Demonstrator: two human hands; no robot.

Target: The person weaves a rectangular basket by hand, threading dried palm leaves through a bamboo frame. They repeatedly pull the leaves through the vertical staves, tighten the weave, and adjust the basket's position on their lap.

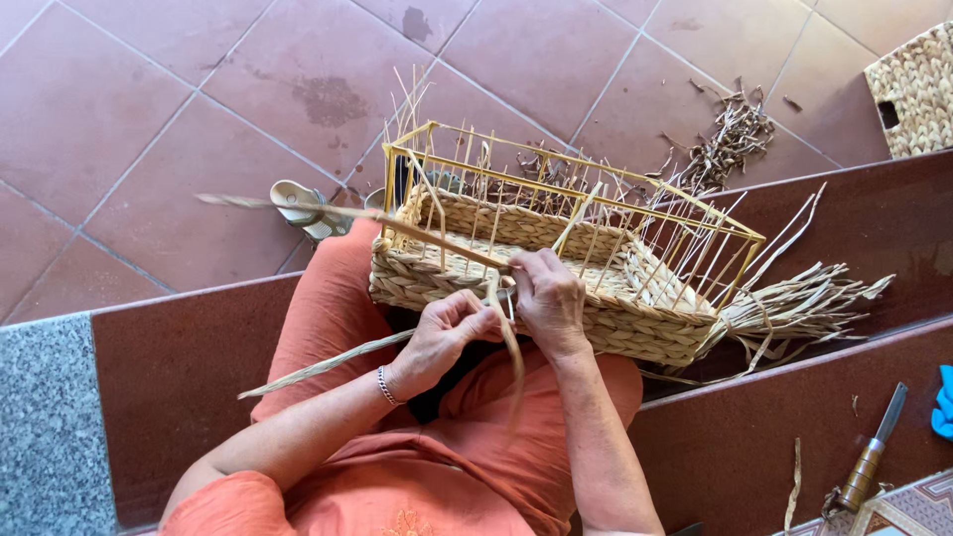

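Note:
A half-woven straw basket (635,323) on a yellow wire frame (586,169) rests across my lap, with several thin uprights sticking up. My left hand (447,333), with a bracelet at the wrist, pinches a dried fibre strand (328,364) at the basket's near wall. My right hand (549,298) rests on the near rim and grips another long strand (328,210) that runs up to the left. Both hands meet at the same spot of the weave.
A bundle of loose dried fibres (804,303) lies at the basket's right end on the brown step. A knife-like tool (869,462) lies at lower right. A finished woven basket (918,89) stands at upper right, scraps (730,139) and sandals (303,208) on the tiled floor.

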